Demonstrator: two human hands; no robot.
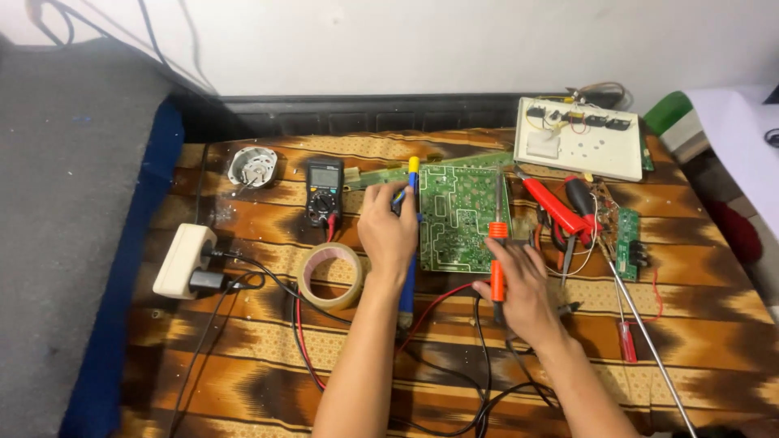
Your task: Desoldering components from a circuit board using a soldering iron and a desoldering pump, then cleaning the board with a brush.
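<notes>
Left hand (389,231): I see it curled round a slim blue, yellow-tipped tool (411,235).
Right hand (519,288): pinching an orange-handled soldering iron (497,243).
Board: flat green circuit board (458,215) beneath both tips.

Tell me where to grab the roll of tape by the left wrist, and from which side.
The tape roll lies flat on the patterned cloth, its open core facing up. Come from above and pinch the ring wall, one finger inside the core, thumb outside. The near-left rim looks freest: the left hand and its forearm crowd the right side, and black and red leads run beside the lower edge.
</notes>
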